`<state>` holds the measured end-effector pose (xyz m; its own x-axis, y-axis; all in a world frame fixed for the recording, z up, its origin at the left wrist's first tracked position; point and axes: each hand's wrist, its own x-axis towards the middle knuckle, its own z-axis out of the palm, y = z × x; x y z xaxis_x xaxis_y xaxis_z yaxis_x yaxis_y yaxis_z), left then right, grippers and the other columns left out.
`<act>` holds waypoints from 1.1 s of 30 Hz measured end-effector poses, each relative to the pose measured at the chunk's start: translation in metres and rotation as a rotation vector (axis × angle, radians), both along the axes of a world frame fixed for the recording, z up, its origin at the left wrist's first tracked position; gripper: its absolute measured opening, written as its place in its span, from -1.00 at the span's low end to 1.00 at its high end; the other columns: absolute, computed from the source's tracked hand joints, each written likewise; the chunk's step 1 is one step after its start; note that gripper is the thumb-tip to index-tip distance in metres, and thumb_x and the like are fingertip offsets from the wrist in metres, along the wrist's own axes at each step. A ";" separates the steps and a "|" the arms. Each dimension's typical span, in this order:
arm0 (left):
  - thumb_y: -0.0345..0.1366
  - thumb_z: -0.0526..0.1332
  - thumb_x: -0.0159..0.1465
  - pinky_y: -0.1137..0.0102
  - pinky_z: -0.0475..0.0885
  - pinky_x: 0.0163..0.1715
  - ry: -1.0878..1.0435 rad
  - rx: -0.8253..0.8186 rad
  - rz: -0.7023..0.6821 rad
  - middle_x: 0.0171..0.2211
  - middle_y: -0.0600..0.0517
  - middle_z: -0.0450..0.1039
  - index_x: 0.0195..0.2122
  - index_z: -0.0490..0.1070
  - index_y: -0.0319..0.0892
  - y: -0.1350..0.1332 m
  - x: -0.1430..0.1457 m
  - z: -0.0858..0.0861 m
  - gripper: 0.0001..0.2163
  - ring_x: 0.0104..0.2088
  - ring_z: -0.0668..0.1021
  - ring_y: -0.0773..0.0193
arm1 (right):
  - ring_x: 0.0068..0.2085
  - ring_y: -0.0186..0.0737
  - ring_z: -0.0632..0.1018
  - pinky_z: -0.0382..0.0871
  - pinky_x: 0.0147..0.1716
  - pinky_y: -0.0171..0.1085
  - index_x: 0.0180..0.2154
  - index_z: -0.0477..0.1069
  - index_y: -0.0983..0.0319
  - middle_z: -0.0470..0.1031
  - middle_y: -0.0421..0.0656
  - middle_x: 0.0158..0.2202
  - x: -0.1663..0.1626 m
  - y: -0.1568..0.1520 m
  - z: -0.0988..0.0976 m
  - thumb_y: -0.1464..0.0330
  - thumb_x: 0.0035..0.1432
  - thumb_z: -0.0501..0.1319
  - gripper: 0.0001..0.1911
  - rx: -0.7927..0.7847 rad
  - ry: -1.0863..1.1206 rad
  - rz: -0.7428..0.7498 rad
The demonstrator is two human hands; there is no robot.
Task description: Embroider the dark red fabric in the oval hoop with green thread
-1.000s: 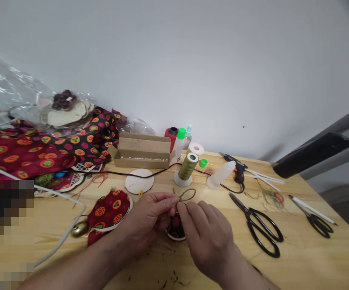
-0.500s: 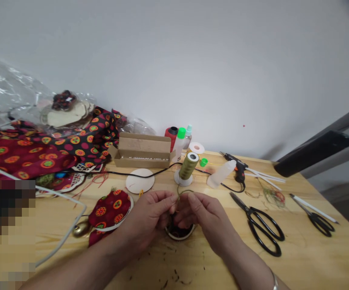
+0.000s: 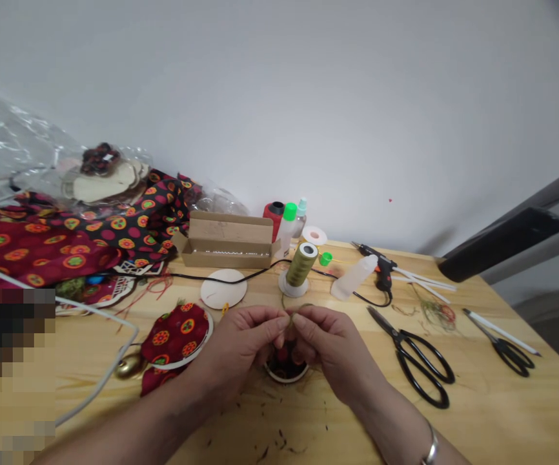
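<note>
My left hand (image 3: 253, 332) and my right hand (image 3: 325, 332) meet at the fingertips, both pinching olive-green thread (image 3: 290, 319). The thread runs up toward an olive spool (image 3: 301, 265) standing just beyond my fingers. Below my hands lies a round piece covered in dark patterned fabric with a white rim (image 3: 286, 380), partly hidden by my fingers. Left of my left wrist sits a red patterned fabric piece (image 3: 177, 334) with a white edge, beside a brass bell (image 3: 128, 365).
Large black scissors (image 3: 412, 358) lie to the right, with smaller scissors (image 3: 509, 355) farther out. A glue gun (image 3: 380, 266) and a white squeeze bottle (image 3: 355, 278) stand behind. An open cardboard box (image 3: 228, 252), a white disc (image 3: 224, 289) and patterned cloth (image 3: 42, 239) fill the left.
My fingertips have drawn together on the thread, and the loop seen earlier between them has become smaller. The view has shifted slightly.
</note>
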<state>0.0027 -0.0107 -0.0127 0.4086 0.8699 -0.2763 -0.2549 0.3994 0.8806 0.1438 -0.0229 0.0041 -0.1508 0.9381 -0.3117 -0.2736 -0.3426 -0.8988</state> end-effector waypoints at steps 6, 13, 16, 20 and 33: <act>-0.26 0.23 0.11 0.52 0.08 -0.63 -0.024 -0.022 -0.032 -0.65 0.10 0.36 -0.65 0.34 -0.23 0.000 0.000 -0.001 -0.76 -0.62 0.32 0.44 | -0.63 -0.45 0.34 0.15 -0.65 -0.42 -0.47 0.49 0.35 0.42 -0.19 -0.61 0.002 0.000 0.000 0.30 -0.14 0.31 -0.79 0.005 -0.149 -0.032; -0.27 0.24 0.11 0.51 -0.07 -0.68 -0.011 -0.053 -0.040 -0.67 0.11 0.36 -0.66 0.35 -0.25 0.000 0.000 -0.003 -0.75 -0.69 0.19 0.51 | -0.65 -0.42 0.36 0.24 -0.64 -0.39 -0.45 0.55 0.32 0.48 -0.18 -0.61 0.005 0.001 -0.003 0.29 -0.18 0.35 -0.77 0.081 -0.229 -0.054; -0.25 0.24 0.10 0.51 -0.09 -0.68 -0.030 -0.067 -0.041 -0.69 0.12 0.34 -0.67 0.35 -0.25 0.000 0.000 -0.002 -0.74 -0.71 0.16 0.53 | -0.65 -0.42 0.37 0.26 -0.66 -0.40 -0.51 0.54 0.31 0.49 -0.18 -0.61 0.005 0.001 -0.002 0.32 -0.21 0.36 -0.82 0.129 -0.288 -0.100; -0.25 0.24 0.10 0.51 -0.11 -0.69 -0.027 -0.053 -0.042 -0.70 0.12 0.31 -0.68 0.35 -0.26 0.000 -0.001 0.001 -0.73 -0.71 0.15 0.53 | -0.67 -0.42 0.37 0.27 -0.69 -0.41 -0.57 0.49 0.30 0.47 -0.21 -0.64 0.004 0.000 0.002 0.37 -0.19 0.33 -0.89 0.187 -0.363 -0.147; -0.22 0.27 0.07 0.50 -0.17 -0.73 0.036 -0.105 -0.122 -0.74 0.15 0.30 -0.66 0.38 -0.24 0.002 -0.001 0.006 -0.75 -0.75 0.09 0.54 | -0.62 -0.38 0.38 0.26 -0.66 -0.40 -0.64 0.39 0.26 0.42 -0.21 -0.65 0.006 -0.001 0.007 0.41 -0.11 0.25 -0.86 0.212 -0.431 -0.114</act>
<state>0.0014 -0.0092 -0.0064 0.4973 0.7800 -0.3798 -0.1678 0.5160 0.8400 0.1500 -0.0242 0.0109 0.0578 0.9907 -0.1235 0.1136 -0.1295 -0.9851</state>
